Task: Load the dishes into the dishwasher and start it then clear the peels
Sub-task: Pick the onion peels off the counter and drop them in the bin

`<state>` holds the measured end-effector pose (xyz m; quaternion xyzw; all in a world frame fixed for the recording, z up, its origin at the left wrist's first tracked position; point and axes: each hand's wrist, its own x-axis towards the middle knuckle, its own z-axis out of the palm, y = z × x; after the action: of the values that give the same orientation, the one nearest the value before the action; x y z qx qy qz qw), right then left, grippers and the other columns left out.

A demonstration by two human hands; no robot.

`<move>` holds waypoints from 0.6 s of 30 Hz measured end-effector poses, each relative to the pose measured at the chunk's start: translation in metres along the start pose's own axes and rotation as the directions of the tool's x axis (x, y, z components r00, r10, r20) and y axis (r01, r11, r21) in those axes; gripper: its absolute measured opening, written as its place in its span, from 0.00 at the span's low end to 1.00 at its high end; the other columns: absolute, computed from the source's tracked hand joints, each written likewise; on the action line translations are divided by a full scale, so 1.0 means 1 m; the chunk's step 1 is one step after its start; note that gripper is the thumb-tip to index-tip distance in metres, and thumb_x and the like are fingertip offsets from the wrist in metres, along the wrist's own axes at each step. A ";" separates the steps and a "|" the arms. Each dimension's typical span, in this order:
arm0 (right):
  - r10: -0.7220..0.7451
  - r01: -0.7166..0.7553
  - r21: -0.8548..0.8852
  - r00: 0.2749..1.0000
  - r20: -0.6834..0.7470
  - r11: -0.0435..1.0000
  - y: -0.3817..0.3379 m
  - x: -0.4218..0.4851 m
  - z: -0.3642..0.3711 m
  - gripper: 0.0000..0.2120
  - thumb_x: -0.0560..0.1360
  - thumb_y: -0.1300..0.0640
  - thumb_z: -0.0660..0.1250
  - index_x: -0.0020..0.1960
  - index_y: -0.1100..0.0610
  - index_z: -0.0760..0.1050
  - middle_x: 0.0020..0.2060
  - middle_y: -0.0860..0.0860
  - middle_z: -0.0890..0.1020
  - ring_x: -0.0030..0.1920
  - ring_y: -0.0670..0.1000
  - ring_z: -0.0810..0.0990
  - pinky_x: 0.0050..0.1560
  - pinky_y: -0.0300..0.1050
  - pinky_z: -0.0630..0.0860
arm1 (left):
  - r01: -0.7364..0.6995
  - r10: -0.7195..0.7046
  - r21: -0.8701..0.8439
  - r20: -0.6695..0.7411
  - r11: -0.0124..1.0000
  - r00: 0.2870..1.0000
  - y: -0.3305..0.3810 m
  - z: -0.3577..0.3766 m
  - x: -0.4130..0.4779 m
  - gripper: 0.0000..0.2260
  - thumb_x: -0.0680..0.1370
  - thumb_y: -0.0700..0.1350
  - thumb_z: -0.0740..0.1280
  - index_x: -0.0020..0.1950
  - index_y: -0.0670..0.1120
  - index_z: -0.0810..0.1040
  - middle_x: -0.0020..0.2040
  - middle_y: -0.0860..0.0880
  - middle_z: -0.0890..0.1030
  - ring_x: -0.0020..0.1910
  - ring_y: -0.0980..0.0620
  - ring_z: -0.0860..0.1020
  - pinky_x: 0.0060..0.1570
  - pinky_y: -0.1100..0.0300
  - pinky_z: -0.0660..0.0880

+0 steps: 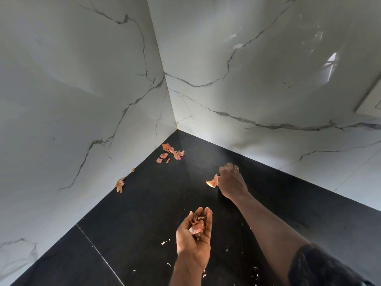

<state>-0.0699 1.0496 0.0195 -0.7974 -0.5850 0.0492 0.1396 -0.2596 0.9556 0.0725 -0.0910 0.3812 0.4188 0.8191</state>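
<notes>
Orange-pink onion peels lie on a black countertop (144,213). My left hand (193,236) is palm up and cupped around a small heap of collected peels (198,225). Farther back, my right hand (232,180) has its fingers curled and pinches a peel (212,182) at the counter surface. A cluster of loose peels (171,152) sits near the corner of the walls. Another peel (120,184) lies against the left wall, with a tiny scrap (133,169) behind it.
White marble-patterned walls (82,100) meet in a corner behind the counter. Small white crumbs (164,242) are scattered over the near part of the counter. A seam line (99,252) crosses the counter at the lower left. A pale panel edge (371,100) shows at the right.
</notes>
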 end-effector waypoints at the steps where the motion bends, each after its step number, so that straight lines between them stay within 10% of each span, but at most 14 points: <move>1: -0.002 0.003 -0.032 1.000 0.022 0.999 -0.001 -0.002 0.001 0.14 0.79 0.54 0.69 0.62 0.58 0.77 0.61 0.57 0.75 0.60 0.56 0.76 0.53 0.46 0.80 | -0.003 0.003 -0.002 0.002 1.000 1.000 0.001 -0.001 -0.001 0.13 0.82 0.41 0.63 0.55 0.31 0.79 0.54 0.33 0.82 0.52 0.38 0.83 0.42 0.49 0.84; 18: -0.260 0.276 -0.129 0.957 0.130 0.952 -0.035 -0.048 -0.004 0.12 0.79 0.59 0.69 0.62 0.58 0.78 0.58 0.56 0.78 0.59 0.55 0.78 0.53 0.48 0.82 | -0.027 0.027 0.002 0.000 1.000 1.000 -0.004 -0.006 0.000 0.13 0.82 0.41 0.63 0.56 0.31 0.79 0.55 0.32 0.82 0.52 0.37 0.83 0.42 0.50 0.84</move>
<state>-0.1164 1.0138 0.0288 -0.7145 -0.6969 0.0312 0.0533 -0.2600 0.9504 0.0674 -0.0851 0.3828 0.4296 0.8135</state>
